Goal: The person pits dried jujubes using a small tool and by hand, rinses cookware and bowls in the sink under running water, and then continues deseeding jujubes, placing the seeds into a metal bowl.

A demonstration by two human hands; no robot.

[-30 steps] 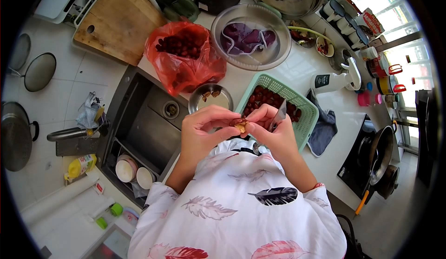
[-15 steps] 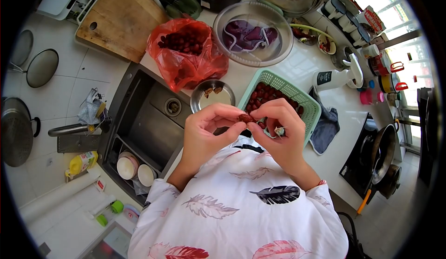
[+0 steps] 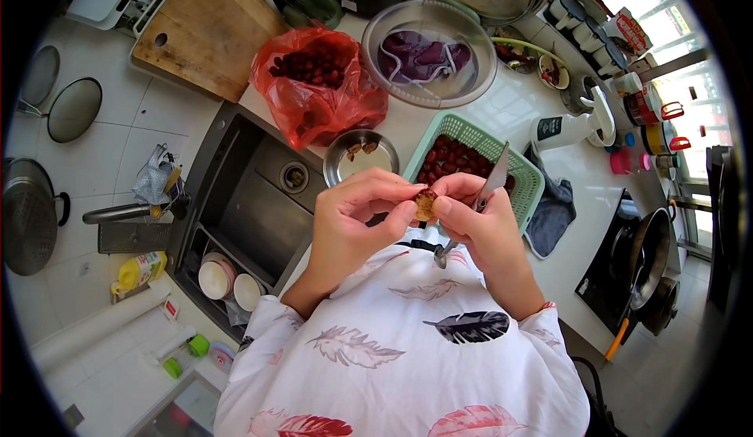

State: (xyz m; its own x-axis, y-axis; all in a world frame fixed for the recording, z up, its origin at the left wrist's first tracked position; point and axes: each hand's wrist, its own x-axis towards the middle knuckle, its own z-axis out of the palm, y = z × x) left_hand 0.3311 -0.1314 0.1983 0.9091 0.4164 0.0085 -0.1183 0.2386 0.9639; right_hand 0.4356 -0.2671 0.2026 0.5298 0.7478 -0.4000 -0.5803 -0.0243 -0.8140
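Between my two hands is a red date [image 3: 425,200], opened so that its tan flesh faces up. My left hand [image 3: 357,213] pinches its left side with thumb and fingertips. On its other side, my right hand [image 3: 482,221] grips the date and also keeps a small knife [image 3: 497,172] between its fingers, blade pointing up and away. Just beyond my hands stands a green basket [image 3: 530,190] of red dates [image 3: 455,157]. A steel bowl [image 3: 333,161] with a few brown pieces [image 3: 362,148] sits beyond my left hand.
A red plastic bag [image 3: 314,116] of dates lies beside the sink [image 3: 259,190]. Behind are a basin [image 3: 486,61] with purple cloth and a cutting board [image 3: 200,33]. A spray bottle [image 3: 561,130], dark cloth [image 3: 553,217] and pan [image 3: 647,261] are at the right.
The date in my hands has turned from its red skin to its opened tan side. The knife in my right hand has swung round, and its blade shows again. The view has shifted slightly.
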